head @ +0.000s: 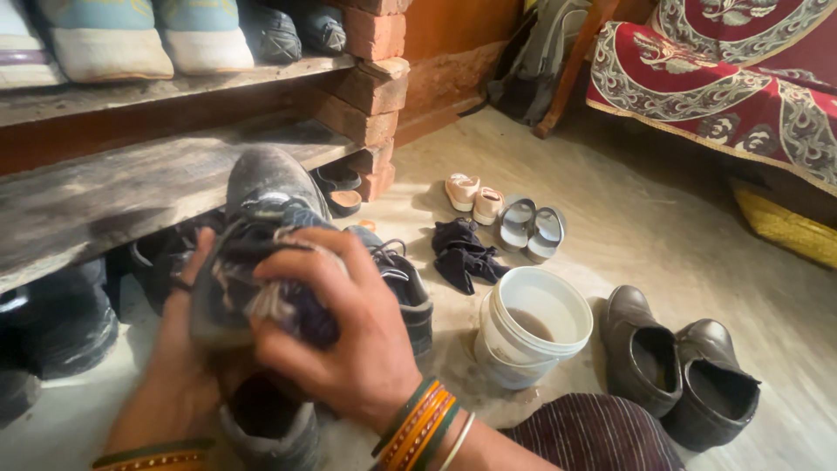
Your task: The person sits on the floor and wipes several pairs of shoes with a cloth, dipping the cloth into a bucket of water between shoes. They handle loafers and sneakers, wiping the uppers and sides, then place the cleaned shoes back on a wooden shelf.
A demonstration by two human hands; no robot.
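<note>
My left hand grips a dusty grey sneaker from below, its toe pointing away from me toward the wooden shelf. My right hand, with green and orange bangles on the wrist, presses a bunched dark cloth against the sneaker's side near the laces. A second dark sneaker lies on the floor just behind my right hand. A white plastic bucket with a little murky water stands to the right of my hands.
A pair of brown leather shoes sits at the right. A dark crumpled cloth, grey slippers and small beige shoes lie farther back. Wooden shelves on bricks hold more shoes. A red patterned cover hangs at top right.
</note>
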